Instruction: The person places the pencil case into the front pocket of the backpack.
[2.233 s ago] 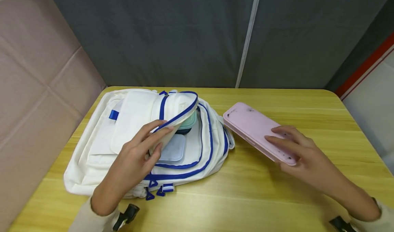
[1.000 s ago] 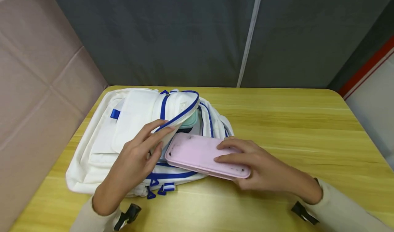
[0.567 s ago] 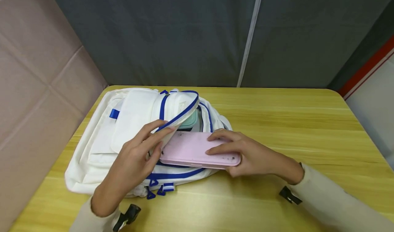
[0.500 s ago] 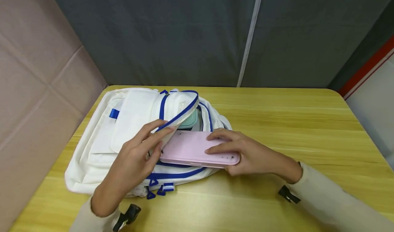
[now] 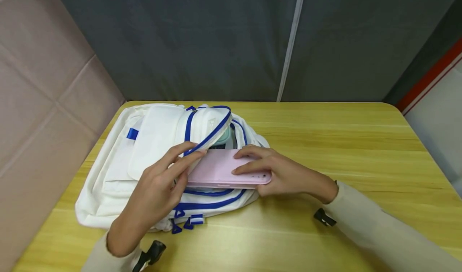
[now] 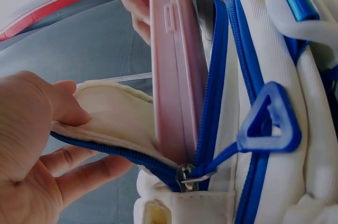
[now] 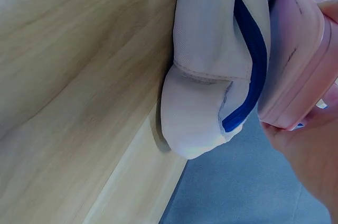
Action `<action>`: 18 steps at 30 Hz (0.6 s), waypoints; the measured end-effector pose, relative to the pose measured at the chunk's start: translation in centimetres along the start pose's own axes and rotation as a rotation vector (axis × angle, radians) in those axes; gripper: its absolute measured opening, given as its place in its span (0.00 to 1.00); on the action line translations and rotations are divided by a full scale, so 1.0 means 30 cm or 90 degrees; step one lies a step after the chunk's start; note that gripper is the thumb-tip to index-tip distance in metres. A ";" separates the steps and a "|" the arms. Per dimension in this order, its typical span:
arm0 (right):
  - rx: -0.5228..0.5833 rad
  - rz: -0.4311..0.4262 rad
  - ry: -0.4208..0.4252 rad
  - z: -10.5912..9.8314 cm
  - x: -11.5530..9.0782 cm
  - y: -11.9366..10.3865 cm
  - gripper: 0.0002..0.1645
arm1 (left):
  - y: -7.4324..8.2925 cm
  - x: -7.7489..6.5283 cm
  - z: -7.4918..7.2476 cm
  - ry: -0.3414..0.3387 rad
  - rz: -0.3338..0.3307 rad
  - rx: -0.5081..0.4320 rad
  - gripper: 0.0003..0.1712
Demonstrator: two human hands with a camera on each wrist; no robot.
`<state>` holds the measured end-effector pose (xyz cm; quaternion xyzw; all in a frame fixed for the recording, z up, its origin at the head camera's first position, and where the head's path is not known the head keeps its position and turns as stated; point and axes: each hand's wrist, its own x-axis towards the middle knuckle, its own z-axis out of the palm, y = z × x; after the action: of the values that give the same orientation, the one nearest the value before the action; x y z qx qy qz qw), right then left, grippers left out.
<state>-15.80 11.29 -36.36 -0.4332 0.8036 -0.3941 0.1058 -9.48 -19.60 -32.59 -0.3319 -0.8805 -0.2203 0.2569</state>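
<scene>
A white backpack (image 5: 155, 139) with blue zips lies flat at the left of the table. With thumb and fingers my left hand (image 5: 153, 183) pinches the edge of its unzipped pocket flap (image 5: 211, 133) and lifts it. My right hand (image 5: 279, 171) grips the right end of a pink pencil case (image 5: 216, 167), fingers on top and thumb at the near side. The case's left end is hidden under the flap, inside the pocket mouth. A small clasp shows on the pencil case (image 6: 171, 49) in the left wrist view. Behind it, a teal-lidded box (image 5: 224, 137) sits partly covered in the pocket.
Blue triangular zip pulls (image 5: 176, 228) hang at the backpack's near side. The wooden table (image 5: 343, 143) extends to the right. A grey curtain (image 5: 202, 43) stands behind it, and a pale pink panel (image 5: 47, 103) is on the left.
My right hand has carried the pencil case from the table's right side leftward into the pocket opening, most recently pushing it further under the flap. My left hand has stayed on the flap.
</scene>
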 end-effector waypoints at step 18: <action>0.021 -0.015 0.011 0.058 0.083 0.007 0.33 | 0.012 -0.004 -0.006 0.007 0.025 0.004 0.36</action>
<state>-16.54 8.46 -37.25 -0.4374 0.7927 -0.4125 0.1013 -9.11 -19.51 -32.44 -0.3471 -0.8732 -0.2142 0.2668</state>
